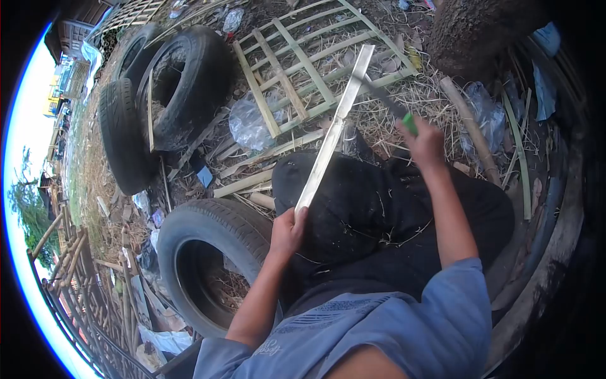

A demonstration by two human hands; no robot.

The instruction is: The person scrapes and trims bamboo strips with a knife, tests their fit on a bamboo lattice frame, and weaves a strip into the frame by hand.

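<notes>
A long pale split bamboo strip [326, 147] slants up and away over my knee, with a node partway along it. My left hand [288, 232] is closed round its near end. In my right hand [424, 145] is the green handle of a knife [386, 99], whose blurred dark blade points up and left. The blade's tip lies close to the strip's far part; whether it touches I cannot tell. Beyond the strip a lattice of bamboo slats [303, 60] rests on the ground.
A tyre [208, 211] lies by my left arm, and more tyres [196, 82] stand farther off at the left. Plastic bags [252, 123], straw and bamboo offcuts litter the ground. A tree trunk [470, 35] rises at the upper right; a bamboo fence [82, 297] runs along the left.
</notes>
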